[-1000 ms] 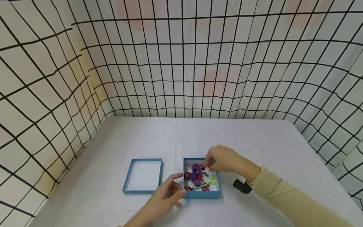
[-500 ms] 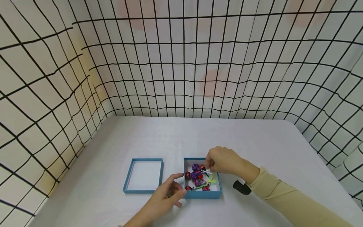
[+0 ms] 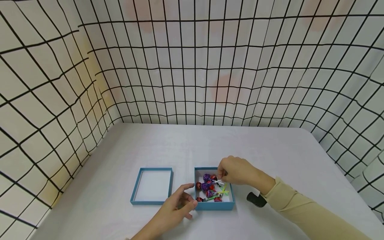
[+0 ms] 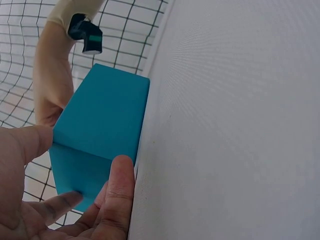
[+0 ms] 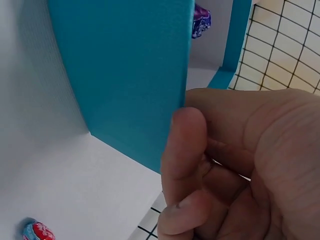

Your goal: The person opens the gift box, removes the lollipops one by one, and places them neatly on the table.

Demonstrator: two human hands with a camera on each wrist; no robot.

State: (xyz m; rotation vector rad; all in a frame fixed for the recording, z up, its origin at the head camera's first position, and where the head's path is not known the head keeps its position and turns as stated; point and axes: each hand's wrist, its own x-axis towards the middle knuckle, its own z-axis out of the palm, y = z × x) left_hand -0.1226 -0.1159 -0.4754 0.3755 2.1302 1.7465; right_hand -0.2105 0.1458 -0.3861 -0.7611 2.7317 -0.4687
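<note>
A blue box holds several wrapped lollipops, purple and red, with white, yellow and green sticks. My left hand touches its left side, fingers loosely bent, thumb at the front corner. In the left wrist view its fingertips meet the blue walls. My right hand reaches over the back right corner, fingers curled and tips low inside, beside a white stick. In the right wrist view one fingertip lies against the wall's top edge. The wall hides the thumb side, so I cannot tell what it pinches.
A shallow blue-rimmed lid, white inside, lies left of the box. A red and blue wrapped candy rests on the white surface outside the box. A black device is on the right wrist. Black netting surrounds the table.
My right hand has shifted very slightly down and to the right at the box's back right corner. The left hand, box and lid stay in place.
</note>
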